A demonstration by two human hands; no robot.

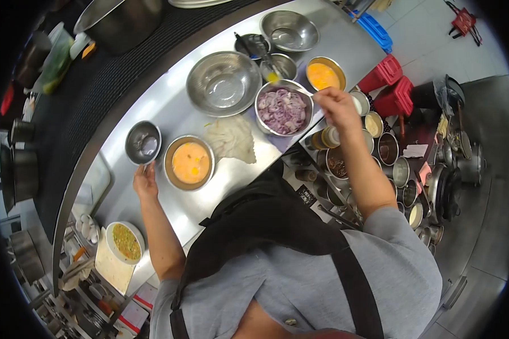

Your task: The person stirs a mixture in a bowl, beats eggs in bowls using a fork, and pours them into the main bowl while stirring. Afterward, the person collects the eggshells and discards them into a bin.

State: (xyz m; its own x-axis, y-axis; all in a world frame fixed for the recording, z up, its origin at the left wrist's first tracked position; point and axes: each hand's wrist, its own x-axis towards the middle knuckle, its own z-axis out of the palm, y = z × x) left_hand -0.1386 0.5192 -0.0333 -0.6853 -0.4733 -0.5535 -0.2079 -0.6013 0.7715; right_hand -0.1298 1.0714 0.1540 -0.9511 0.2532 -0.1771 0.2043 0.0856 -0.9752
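My left hand (146, 181) grips the rim of a small metal bowl (143, 142), which looks almost bare inside. Right of it stands a metal bowl of beaten egg (190, 163) with darker yolk patches. My right hand (338, 107) is closed on the handle of a spoon (297, 87), held over the far rim of a bowl of sliced purple onions (281, 111). The spoon's far end is blurred. A second bowl of orange egg (324, 75) is just beyond my right hand. A crumpled pale cloth (230, 139) lies between the egg and onion bowls.
A wide metal bowl (223, 83) and another bowl (290, 31) stand farther back, near black-handled utensils (254, 50). At left are a white bowl of chopped vegetables (124, 243) and eggs (86, 227). Several sauce containers (388, 148) and red bins (395, 96) crowd the right.
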